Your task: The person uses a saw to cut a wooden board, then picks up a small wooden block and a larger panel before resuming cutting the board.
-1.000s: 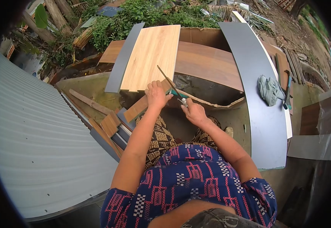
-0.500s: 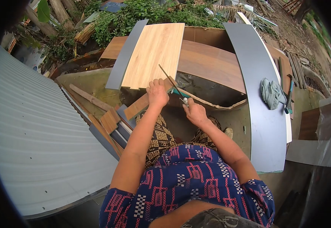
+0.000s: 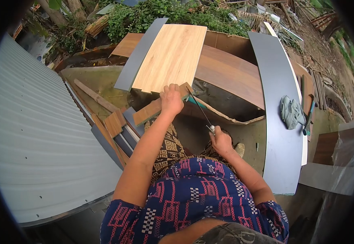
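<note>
My left hand point(image 3: 171, 100) is closed over a narrow brown wood plank point(image 3: 148, 112), its fingers curled over the far side. The plank lies slanted in front of my legs, its upper end beside the light wood board point(image 3: 171, 57). In my right hand point(image 3: 221, 142) is a narrow saw point(image 3: 200, 109) with a long thin dark blade and a whitish part at the handle. Its tip reaches the plank's right end, just right of my left hand. My right palm hides most of the handle.
A long grey board point(image 3: 282, 122) at right carries a crumpled grey cloth point(image 3: 292, 112) and a hammer-like tool point(image 3: 309, 116). Below the light board, an open cardboard box point(image 3: 236, 121) stands. Corrugated metal sheet point(image 3: 47, 142) fills the left; short wood offcuts point(image 3: 115, 124) lie beside it.
My right hand has pulled the saw back toward my body and to the right, so its tip now lies at the plank's end. My left hand stays on the plank. The view shifts slightly.
</note>
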A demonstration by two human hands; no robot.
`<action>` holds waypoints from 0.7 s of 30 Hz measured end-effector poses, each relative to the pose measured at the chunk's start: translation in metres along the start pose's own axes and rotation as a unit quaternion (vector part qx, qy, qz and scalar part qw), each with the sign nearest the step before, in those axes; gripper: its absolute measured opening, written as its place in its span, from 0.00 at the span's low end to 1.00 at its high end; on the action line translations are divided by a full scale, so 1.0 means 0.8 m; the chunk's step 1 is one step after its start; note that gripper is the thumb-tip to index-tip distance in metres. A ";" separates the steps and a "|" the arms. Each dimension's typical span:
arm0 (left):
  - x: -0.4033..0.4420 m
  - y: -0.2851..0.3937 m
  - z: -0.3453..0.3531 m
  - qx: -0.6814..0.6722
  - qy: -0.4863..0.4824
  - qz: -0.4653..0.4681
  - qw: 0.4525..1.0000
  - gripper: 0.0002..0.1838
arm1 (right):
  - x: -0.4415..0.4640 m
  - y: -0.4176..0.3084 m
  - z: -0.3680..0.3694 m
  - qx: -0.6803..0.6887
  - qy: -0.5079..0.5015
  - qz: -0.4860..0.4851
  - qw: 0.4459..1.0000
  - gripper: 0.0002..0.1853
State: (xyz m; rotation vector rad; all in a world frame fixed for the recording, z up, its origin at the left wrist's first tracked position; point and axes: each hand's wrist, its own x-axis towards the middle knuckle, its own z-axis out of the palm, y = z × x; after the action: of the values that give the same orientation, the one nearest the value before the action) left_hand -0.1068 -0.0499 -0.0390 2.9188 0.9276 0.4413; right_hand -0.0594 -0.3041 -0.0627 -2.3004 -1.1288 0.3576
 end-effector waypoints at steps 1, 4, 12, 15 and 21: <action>0.001 -0.001 0.000 -0.001 -0.001 0.001 1.000 0.19 | 0.008 -0.007 0.002 -0.001 -0.007 0.001 1.000 0.13; 0.001 -0.002 0.002 -0.001 0.003 0.005 1.000 0.19 | 0.051 -0.038 0.008 0.000 -0.007 -0.003 1.000 0.14; 0.000 0.000 -0.001 -0.007 0.004 -0.001 1.000 0.19 | 0.117 -0.056 0.021 0.018 0.046 -0.035 0.998 0.14; -0.001 -0.001 -0.001 -0.013 0.006 -0.003 1.000 0.18 | 0.058 -0.037 0.008 0.001 -0.009 -0.003 1.000 0.13; 0.000 -0.002 -0.001 -0.025 -0.004 -0.001 1.000 0.18 | -0.003 -0.007 0.001 -0.016 -0.024 0.009 1.000 0.13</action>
State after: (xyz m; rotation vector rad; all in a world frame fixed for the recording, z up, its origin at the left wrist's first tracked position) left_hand -0.1075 -0.0487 -0.0386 2.8726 0.9064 0.4442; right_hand -0.0652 -0.3030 -0.0597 -2.3429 -1.1453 0.4050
